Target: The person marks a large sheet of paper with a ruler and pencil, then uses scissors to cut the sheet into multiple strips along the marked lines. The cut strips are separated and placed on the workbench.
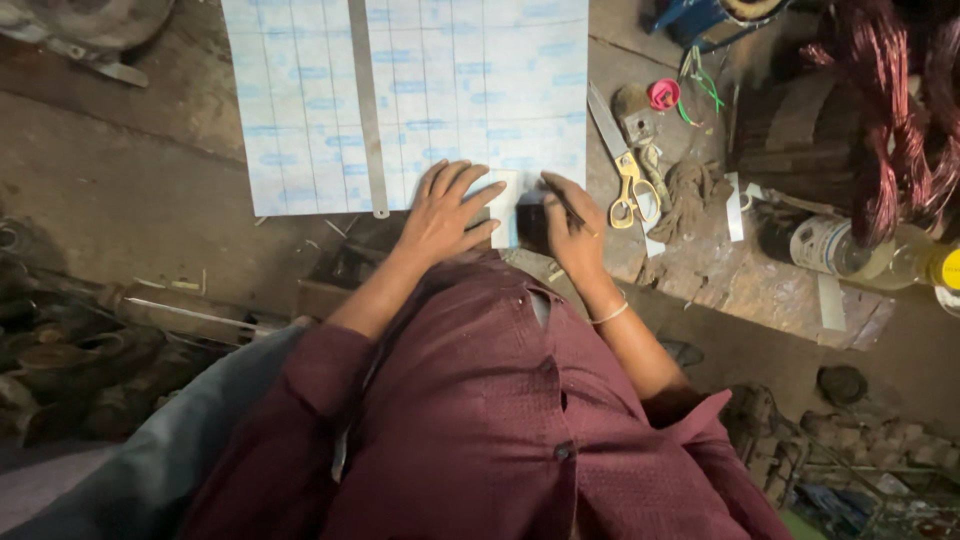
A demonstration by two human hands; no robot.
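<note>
My left hand (447, 212) lies flat with fingers spread on the near edge of a large white sheet (460, 90) ruled with pale blue lines. Its fingertips press a small white strip (504, 208) at the sheet's corner. My right hand (568, 225) is closed around a thin dark pen (563, 203), its tip at the strip's right side. A long metal ruler (367, 105) lies on the sheet, running away from me, left of both hands.
Yellow-handled scissors (626, 180) lie right of the sheet, beside a coil of rope (692, 195) and a pink cap (663, 94). A motor stator with copper windings (870, 110) and a plastic bottle (860, 250) sit at right. Metal parts (70, 350) clutter the left floor.
</note>
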